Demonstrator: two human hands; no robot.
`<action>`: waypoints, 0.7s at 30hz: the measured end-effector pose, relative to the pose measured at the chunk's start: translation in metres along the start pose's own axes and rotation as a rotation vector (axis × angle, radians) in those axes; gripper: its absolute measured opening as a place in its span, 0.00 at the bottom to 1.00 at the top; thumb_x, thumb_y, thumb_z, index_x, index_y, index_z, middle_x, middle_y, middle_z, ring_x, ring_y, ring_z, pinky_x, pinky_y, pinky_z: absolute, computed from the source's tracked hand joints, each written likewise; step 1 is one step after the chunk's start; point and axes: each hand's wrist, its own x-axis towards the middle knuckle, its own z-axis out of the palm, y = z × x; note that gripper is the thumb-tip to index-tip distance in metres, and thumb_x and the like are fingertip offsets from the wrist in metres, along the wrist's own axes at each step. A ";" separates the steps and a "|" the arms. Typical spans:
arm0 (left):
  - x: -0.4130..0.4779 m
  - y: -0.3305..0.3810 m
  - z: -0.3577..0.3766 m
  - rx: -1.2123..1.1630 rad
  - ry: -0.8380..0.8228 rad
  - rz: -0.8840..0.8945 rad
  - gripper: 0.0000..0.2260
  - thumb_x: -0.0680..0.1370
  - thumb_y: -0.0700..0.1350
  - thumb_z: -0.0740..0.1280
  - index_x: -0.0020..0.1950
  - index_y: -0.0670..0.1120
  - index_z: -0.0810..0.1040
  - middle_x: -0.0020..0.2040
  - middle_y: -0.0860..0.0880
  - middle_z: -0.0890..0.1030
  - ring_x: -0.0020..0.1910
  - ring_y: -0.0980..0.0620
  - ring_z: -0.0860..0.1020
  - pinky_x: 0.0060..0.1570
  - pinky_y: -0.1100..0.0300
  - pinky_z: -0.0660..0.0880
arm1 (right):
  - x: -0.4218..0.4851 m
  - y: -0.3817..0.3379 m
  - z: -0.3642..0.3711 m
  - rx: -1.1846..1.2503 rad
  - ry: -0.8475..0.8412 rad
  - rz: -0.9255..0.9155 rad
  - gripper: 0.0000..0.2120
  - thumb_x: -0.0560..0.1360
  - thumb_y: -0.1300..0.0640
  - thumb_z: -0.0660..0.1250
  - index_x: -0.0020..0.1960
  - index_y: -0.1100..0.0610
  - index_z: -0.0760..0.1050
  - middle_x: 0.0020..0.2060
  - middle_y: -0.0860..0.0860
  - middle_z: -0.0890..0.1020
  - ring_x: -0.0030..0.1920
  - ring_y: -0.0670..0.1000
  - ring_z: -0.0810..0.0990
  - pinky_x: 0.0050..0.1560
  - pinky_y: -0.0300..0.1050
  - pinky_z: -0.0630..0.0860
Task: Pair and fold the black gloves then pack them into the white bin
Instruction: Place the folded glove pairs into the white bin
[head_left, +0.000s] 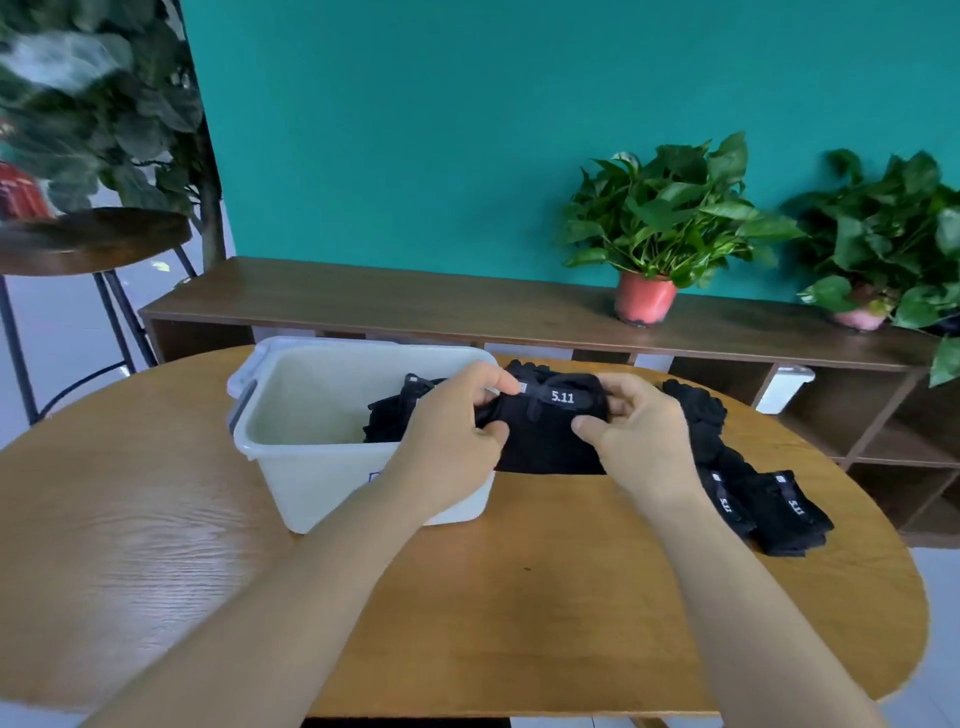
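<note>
Both hands hold one folded bundle (550, 436) of black gloves (the white mark 5.11 shows on its top strap). The left hand (447, 431) pinches the left end, with thumb and fingers curled round it. The right hand (644, 436) pinches the right end the same way. The bundle is just beside the right wall of the white bin (311, 467), toward the far edge of the table (519, 597). It is not yet inside. I cannot tell if it rests on the table or is lifted a little.

What could go wrong? I think the fold may pop open if one hand lets go too soon, because soft gloves like to spring back. The bundle could also catch on the bin's rim on the way over. A dark heap (387, 421) already sits at the right end of the bin, so the new bundle may land on top and roll loose. The right arm passes near the loose gloves (769, 514) by the table's right edge and might knock them off.

Now the count:
- One bin.
- One bundle in the hands.
- One dark heap in the bin; how many gloves are in it is hidden.
- Two label straps show on the loose gloves, so at least two. More black lies behind the right hand, too tangled to count.
- Two plants (665, 218) on the shelf (415, 306) behind.
</note>
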 end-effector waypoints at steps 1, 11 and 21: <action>0.010 0.000 -0.011 0.002 0.015 -0.006 0.20 0.76 0.34 0.65 0.48 0.62 0.73 0.54 0.51 0.81 0.53 0.54 0.78 0.48 0.64 0.74 | 0.011 -0.008 0.009 -0.008 -0.009 -0.019 0.17 0.72 0.68 0.70 0.51 0.47 0.76 0.44 0.43 0.82 0.48 0.47 0.81 0.52 0.49 0.80; 0.082 -0.050 -0.075 -0.006 0.072 -0.134 0.17 0.77 0.34 0.67 0.50 0.58 0.76 0.57 0.47 0.78 0.46 0.51 0.77 0.34 0.65 0.68 | 0.108 -0.016 0.097 -0.030 -0.249 0.004 0.17 0.73 0.71 0.66 0.55 0.53 0.78 0.46 0.49 0.85 0.50 0.51 0.83 0.51 0.52 0.82; 0.122 -0.103 -0.072 -0.044 0.030 -0.268 0.15 0.76 0.32 0.67 0.54 0.52 0.77 0.51 0.50 0.82 0.40 0.52 0.78 0.35 0.67 0.73 | 0.148 0.016 0.135 -0.202 -0.349 0.013 0.16 0.74 0.69 0.67 0.55 0.51 0.79 0.47 0.49 0.84 0.49 0.52 0.83 0.53 0.53 0.81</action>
